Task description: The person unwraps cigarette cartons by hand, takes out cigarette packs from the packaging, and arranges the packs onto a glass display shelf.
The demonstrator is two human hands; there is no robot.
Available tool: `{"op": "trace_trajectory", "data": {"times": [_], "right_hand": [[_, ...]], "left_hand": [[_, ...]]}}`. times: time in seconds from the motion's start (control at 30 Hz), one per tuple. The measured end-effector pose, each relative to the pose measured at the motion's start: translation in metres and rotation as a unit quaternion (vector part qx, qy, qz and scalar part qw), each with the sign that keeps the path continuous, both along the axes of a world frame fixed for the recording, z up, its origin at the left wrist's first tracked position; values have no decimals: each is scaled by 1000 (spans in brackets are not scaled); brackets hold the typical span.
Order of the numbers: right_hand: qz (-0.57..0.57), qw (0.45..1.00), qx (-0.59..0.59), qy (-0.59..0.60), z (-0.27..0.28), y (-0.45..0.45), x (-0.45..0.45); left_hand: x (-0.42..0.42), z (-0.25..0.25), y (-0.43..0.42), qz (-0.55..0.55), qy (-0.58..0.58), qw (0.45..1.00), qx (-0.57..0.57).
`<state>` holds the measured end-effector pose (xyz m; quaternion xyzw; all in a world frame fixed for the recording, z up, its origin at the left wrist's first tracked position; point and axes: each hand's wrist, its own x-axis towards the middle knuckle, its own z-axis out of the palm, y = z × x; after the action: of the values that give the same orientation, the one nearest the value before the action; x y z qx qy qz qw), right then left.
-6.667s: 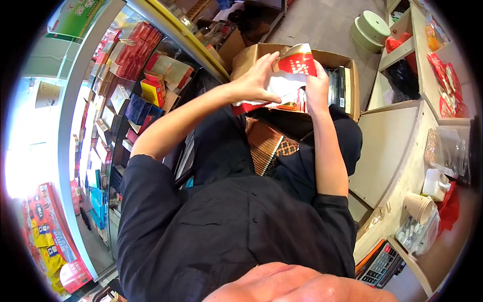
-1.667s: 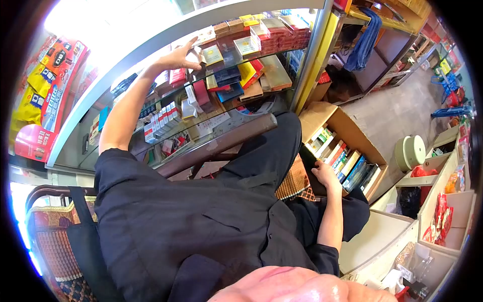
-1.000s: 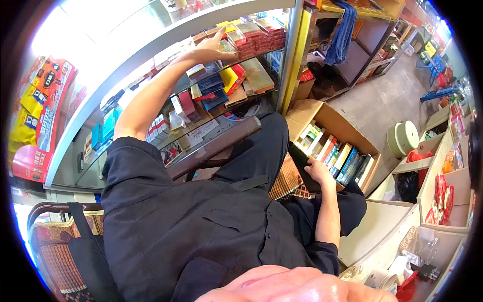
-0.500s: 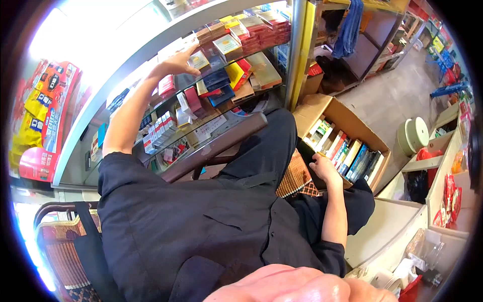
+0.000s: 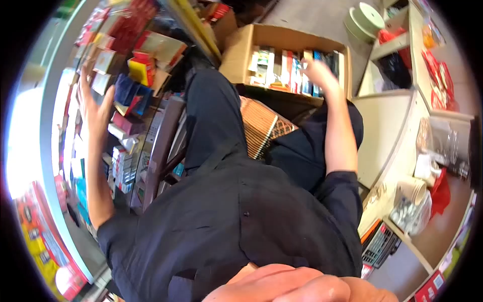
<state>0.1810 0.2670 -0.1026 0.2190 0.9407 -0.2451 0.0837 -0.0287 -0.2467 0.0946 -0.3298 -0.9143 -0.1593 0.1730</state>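
Observation:
My left hand (image 5: 93,108) is raised at the glass-fronted shelf (image 5: 55,75), thumb and fingers spread, with nothing held in it. Beside it are stacked small packs that look like cigarette packs, among them a pale pack (image 5: 104,60), a yellow-and-red pack (image 5: 141,70) and dark blue packs (image 5: 128,93). My right hand (image 5: 318,74) reaches over the open cardboard box (image 5: 236,58), close above a row of upright packs (image 5: 291,70). Motion blur smears its fingers, so whether they grip a pack cannot be made out.
A dark rail (image 5: 163,146) runs between the shelf and my legs. A woven seat mat (image 5: 264,126) shows between my knees. On the right, a pale counter (image 5: 380,136) has compartments, a calculator (image 5: 382,244) and red bags (image 5: 437,83). Pale green spools (image 5: 365,22) are on the floor.
The view has swung to the right, so the box sits nearer the top centre. My right hand has moved from the box's near edge to over its packs. My left hand stays by the shelf.

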Motion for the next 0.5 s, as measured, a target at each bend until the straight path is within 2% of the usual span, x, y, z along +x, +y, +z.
{"op": "trace_trajectory", "data": {"times": [0.03,0.1,0.17,0.2,0.23,0.27,0.3,0.33,0.4,0.43,0.5], "right_hand": [[-6,997,33,71,-12,33,1],[-91,990,27,102,-6,68,-1],[-94,993,29,68,-26,103,-10],[-126,985,-112,30,-36,112,-15],[-125,985,-113,25,-70,127,-23],[-113,942,-316,4,-116,148,-28],[-98,856,-507,-19,-108,134,-33],[-187,923,-328,-76,-106,111,-39],[-39,955,-256,-143,-127,103,-58],[-95,947,-252,-174,-134,87,-72],[-76,939,-282,-184,-164,68,-100]], "left_hand": [[52,13,33,-17,3,998,57],[97,1,67,-114,-100,986,64],[127,-18,97,-200,-170,965,11],[134,-28,115,-238,-199,950,-31],[139,-38,129,-274,-228,931,-75],[141,-51,139,-291,-252,918,-97],[142,-62,148,-307,-277,903,-120],[140,-70,157,-317,-301,892,-112],[134,-80,164,-317,-308,888,-125],[130,-84,164,-311,-318,886,-131],[121,-90,159,-301,-338,878,-154]]}}
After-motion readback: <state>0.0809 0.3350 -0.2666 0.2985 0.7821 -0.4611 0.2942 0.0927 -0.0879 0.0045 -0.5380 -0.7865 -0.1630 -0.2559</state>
